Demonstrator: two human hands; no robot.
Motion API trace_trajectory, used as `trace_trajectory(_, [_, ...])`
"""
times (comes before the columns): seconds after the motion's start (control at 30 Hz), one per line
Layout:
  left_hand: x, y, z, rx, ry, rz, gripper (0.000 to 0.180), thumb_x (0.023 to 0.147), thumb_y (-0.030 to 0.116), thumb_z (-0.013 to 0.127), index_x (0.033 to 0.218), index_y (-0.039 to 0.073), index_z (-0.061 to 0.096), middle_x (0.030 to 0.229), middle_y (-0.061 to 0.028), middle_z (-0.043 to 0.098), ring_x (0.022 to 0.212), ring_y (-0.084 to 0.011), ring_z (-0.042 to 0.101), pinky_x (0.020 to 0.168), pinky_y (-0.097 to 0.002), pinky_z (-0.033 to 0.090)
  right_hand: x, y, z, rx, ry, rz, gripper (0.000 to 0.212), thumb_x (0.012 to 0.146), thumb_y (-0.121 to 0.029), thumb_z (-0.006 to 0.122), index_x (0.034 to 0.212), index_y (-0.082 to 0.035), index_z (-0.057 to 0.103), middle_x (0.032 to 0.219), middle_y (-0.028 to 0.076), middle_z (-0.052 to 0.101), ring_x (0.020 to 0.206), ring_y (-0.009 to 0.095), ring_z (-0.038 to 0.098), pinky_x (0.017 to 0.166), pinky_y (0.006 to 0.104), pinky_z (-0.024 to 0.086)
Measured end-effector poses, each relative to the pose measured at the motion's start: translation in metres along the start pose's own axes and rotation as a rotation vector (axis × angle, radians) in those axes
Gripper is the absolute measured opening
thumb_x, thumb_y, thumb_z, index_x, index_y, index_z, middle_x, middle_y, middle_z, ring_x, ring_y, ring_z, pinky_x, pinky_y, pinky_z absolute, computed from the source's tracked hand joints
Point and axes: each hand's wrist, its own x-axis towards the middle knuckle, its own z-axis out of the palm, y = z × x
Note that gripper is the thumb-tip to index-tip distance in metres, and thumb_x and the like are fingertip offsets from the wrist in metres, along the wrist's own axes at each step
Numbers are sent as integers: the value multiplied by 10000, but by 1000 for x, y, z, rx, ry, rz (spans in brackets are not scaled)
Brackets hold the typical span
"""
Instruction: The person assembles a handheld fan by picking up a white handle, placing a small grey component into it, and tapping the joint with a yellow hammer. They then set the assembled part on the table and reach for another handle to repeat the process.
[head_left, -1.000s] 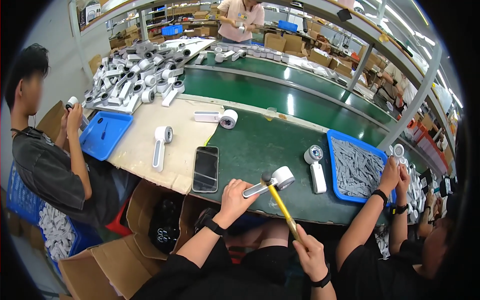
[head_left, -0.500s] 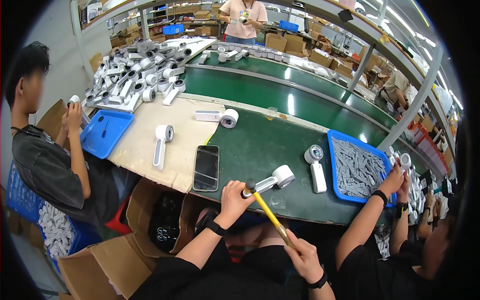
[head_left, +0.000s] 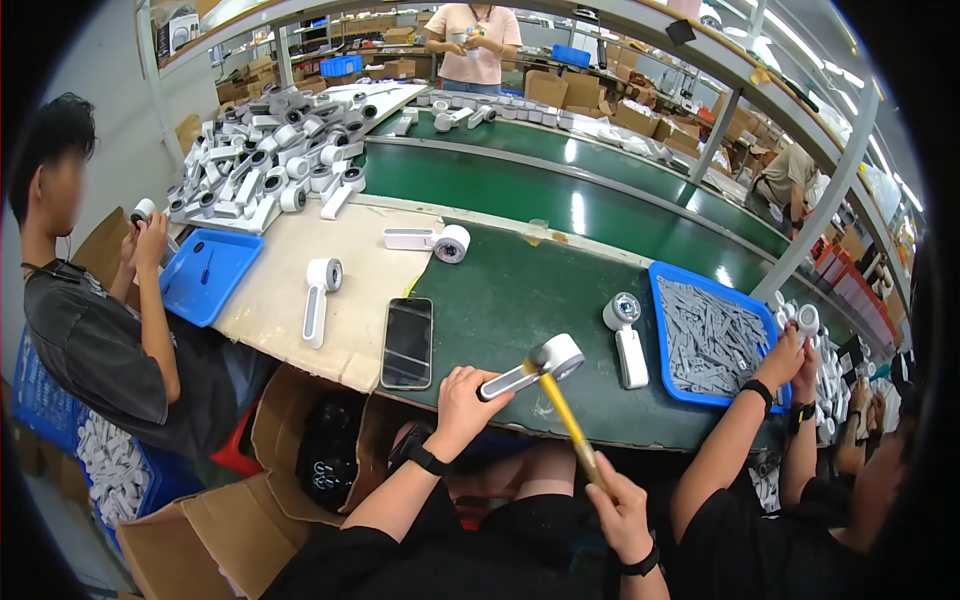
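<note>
My left hand (head_left: 465,405) is closed round the handle end of a white handheld fan (head_left: 567,357), which lies near the table's front edge with its round head pointing away to the right. In my right hand (head_left: 624,512) is a hammer (head_left: 568,418) with a yellow shaft, gripped low on the handle. Its dark head is in front of the fan where the handle meets the round head; whether they touch I cannot tell. A black phone (head_left: 407,343) lies to the left. Three more fans rest nearby: one fan (head_left: 626,340) to the right, another fan (head_left: 430,241) farther back, a third fan (head_left: 320,300) on the cardboard.
A blue tray (head_left: 655,300) of grey strips stands right, near a co-worker's hands (head_left: 790,360). On the left, another person holds a fan beside a blue tray (head_left: 180,310). Many fans (head_left: 270,150) are heaped at the back left. Open cardboard boxes (head_left: 230,520) stand below the table.
The hammer head has moved right, from beside my left fingers to near the fan's round head. My left hand keeps its hold, and the fan has barely shifted.
</note>
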Motion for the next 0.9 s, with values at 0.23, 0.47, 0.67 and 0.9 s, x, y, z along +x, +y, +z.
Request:
trace_trajectory(0.23, [1,9,-9,56,-123,-71,253,729,210,804,924,88,701,841,-75,629,853,-300,598,800,-425,478,2,6,-8,-21,11,56,539,880,17,637,1402,14,500,776,67,550,689,101,493,636,244,421])
trace_trajectory(0.47, [21,17,-24,98,-226,59,257,794,198,750,1004,70,676,880,-116,621,895,-336,621,772,-432,504,2,11,3,69,32,107,490,890,6,637,1370,18,539,773,39,565,679,78,485,619,229,416])
trace_trajectory(0.67, [44,-10,-93,38,52,8,240,801,141,748,987,16,660,910,-183,629,852,-390,620,749,-450,503,-20,15,-1,139,110,129,526,876,25,635,1390,26,526,735,-19,540,604,35,457,541,206,376])
trace_trajectory(0.9, [63,-111,-158,601,309,-114,209,803,104,718,949,-4,617,948,-228,604,876,-424,603,775,-468,496,-36,22,4,218,162,164,537,875,32,622,1401,22,515,716,-23,560,547,36,467,498,195,382])
